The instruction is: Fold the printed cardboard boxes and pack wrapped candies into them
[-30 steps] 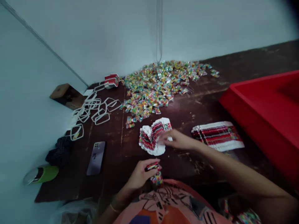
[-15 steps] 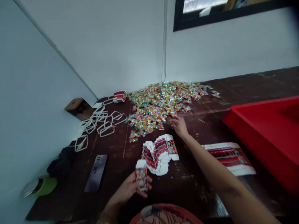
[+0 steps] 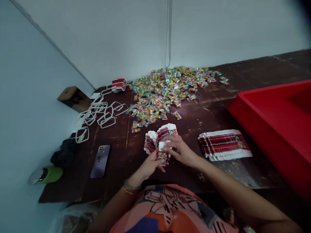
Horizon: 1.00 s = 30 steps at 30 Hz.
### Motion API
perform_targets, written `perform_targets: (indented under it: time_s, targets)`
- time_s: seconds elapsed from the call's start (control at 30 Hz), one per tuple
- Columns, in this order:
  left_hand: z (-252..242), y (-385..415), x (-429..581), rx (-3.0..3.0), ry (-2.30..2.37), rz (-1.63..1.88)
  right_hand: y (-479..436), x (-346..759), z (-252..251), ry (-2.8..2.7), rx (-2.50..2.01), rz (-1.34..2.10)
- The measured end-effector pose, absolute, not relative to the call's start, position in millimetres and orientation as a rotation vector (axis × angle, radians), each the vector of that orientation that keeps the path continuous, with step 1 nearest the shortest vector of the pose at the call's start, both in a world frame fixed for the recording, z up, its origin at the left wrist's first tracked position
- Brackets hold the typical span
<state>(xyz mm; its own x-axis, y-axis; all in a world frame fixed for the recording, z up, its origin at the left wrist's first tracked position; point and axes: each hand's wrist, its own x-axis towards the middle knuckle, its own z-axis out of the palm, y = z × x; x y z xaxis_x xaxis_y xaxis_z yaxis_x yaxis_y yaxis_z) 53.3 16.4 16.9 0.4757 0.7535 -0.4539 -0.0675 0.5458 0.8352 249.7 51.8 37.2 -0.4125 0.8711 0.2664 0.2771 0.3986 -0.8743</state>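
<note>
A small red printed carton (image 3: 162, 154) with a white flap at its upper end is gripped in my left hand (image 3: 150, 165), close to the table's front edge. My right hand (image 3: 181, 150) has its bent fingers at that flap; whatever they pinch is hidden. Just behind both hands lies a fanned row of flat cartons (image 3: 151, 142), partly covered by the right hand. Farther back spreads a large heap of small clear packets of colourful sweets (image 3: 167, 87), with a single sweet packet (image 3: 177, 115) lying at its near edge.
To the right is another row of flat cartons (image 3: 224, 144), beside a big red tray (image 3: 264, 129). On the left lie white loop handles (image 3: 108, 121), a phone (image 3: 100, 161), a green-and-silver cup (image 3: 52, 174), dark cloth (image 3: 63, 152) and a cardboard box (image 3: 75, 98). Red cartons (image 3: 119, 84) stand by the wall.
My right hand has come back from the sweet heap to the carton's flap. My left hand has moved up and right with the carton. The whole view has tilted down.
</note>
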Motion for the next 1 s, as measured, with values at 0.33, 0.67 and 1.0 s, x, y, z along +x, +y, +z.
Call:
perform_targets:
  time_s: [0.33, 0.67, 1.0]
  targets:
    - [21.7, 25.3, 48.1, 0.755, 1.021, 0.633, 24.5, 229.8, 19.5, -0.689, -0.913, 2.101]
    - [22.8, 23.8, 59.2, 0.954, 1.119, 0.631, 23.0, 240.6, 35.6, -1.781, -0.894, 1.346]
    - [23.4, 21.9, 50.4, 0.865, 0.853, 0.581, 29.4, 249.4, 32.0, -1.562, -1.005, 1.415]
